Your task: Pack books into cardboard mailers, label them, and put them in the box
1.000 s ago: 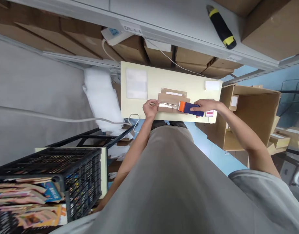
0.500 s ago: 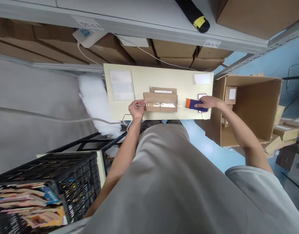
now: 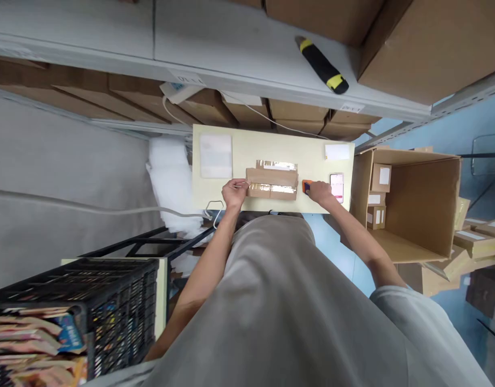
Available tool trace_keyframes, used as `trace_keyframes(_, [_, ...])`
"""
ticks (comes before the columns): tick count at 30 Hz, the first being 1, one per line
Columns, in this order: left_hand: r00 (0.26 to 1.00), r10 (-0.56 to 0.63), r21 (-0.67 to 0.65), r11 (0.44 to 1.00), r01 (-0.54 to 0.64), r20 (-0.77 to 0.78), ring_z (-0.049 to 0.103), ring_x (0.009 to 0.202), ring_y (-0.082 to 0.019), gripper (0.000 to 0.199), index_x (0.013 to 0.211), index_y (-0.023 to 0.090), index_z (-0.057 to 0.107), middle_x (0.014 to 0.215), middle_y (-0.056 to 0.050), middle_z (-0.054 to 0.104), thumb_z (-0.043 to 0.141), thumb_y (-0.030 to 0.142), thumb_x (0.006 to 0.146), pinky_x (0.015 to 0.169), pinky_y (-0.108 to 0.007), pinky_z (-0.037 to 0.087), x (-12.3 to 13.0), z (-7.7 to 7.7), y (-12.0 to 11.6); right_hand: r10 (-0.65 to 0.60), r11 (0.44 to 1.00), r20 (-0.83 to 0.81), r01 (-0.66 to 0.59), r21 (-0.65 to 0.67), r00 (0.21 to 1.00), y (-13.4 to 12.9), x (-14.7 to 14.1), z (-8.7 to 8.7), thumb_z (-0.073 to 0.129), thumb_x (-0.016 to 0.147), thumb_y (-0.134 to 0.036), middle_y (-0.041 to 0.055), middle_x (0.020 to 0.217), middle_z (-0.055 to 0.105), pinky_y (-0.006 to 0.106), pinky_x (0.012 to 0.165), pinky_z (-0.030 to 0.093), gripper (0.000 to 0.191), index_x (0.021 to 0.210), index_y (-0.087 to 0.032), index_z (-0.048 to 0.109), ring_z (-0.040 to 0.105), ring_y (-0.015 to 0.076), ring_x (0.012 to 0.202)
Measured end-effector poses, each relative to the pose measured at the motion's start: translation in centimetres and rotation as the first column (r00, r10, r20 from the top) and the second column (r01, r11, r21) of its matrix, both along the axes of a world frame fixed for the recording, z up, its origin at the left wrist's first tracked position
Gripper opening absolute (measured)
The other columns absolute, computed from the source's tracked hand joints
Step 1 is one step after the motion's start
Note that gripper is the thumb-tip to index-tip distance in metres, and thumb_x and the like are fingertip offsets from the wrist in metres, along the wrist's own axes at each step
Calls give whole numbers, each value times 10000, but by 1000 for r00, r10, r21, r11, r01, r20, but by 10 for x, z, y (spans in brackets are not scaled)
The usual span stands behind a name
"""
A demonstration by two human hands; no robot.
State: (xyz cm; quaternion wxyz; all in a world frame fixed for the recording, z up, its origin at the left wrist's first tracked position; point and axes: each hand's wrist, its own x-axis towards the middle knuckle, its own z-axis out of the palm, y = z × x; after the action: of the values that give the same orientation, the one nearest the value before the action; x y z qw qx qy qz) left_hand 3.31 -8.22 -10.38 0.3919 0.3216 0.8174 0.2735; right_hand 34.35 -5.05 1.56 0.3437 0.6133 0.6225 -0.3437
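A small cardboard box with shiny clear tape along it lies on the pale tabletop. At its left end, my left hand pinches the box's edge with closed fingers. Just off the right end, my right hand is wrapped round an orange and dark blue tape dispenser, mostly hidden by the fingers. A phone with a lit screen lies to the right of that hand.
White sheets lie on the table's left, a white label stack at back right. A large open carton holding small boxes stands right. A shelf with a black-yellow knife is beyond. A black crate sits lower left.
My right hand has brought the tape dispenser left, close to the box's right end, uncovering the phone. My left hand stays at the box's left end. The whole view has shifted.
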Motion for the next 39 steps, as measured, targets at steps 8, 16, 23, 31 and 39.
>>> trace_keyframes(8, [996, -73, 219, 972, 81, -48, 748, 969, -266, 264, 1099, 243, 735, 1165, -105, 760, 787, 257, 841, 982, -444, 635, 5, 66, 38, -209, 910, -42, 211, 358, 977, 24, -6, 88, 449, 1175, -522, 284, 1359, 804, 451, 1005, 589, 517, 1416, -128, 681, 771, 437, 1294])
trace_keyframes(16, [895, -420, 826, 442, 349, -153, 706, 1335, -281, 310, 1349, 270, 747, 1354, -115, 727, 587, 228, 1087, 1212, -450, 581, 72, 216, 134, 97, 725, -337, 165, 668, 937, 123, -80, 185, 433, 1126, -383, 229, 1317, 798, 492, 1020, 587, 488, 1548, -146, 495, 755, 439, 1220])
trace_keyframes(23, [907, -401, 842, 439, 314, -129, 679, 1453, -286, 514, 1481, 263, 712, 1507, -128, 716, 556, 127, 1010, 1310, -481, 530, 69, 218, 155, 290, 654, -121, -104, 750, 949, 215, -125, 176, 440, 1077, -186, 302, 1430, 751, 543, 1247, 471, 492, 1521, -21, 571, 677, 427, 1387])
trace_keyframes(31, [916, -402, 643, 701, 308, 0, 758, 1288, -286, 384, 1349, 249, 771, 1413, -122, 772, 638, 190, 993, 1168, -465, 621, 11, 131, 107, 227, 464, -230, 102, 880, 946, 188, -107, 139, 300, 1159, -318, 241, 1760, 506, 607, 1363, 378, 633, 1748, -122, 424, 464, 397, 1635])
trace_keyframes(39, [961, -233, -22, 971, 238, 152, 761, 1360, -366, 445, 1397, 169, 721, 1470, -216, 767, 743, 282, 968, 1208, -496, 577, -25, 22, 7, -320, 620, -359, 480, 620, 877, -15, -80, 13, 164, 1179, -385, 284, 1804, 457, 531, 1376, 406, 724, 1805, -47, 301, 437, 320, 1712])
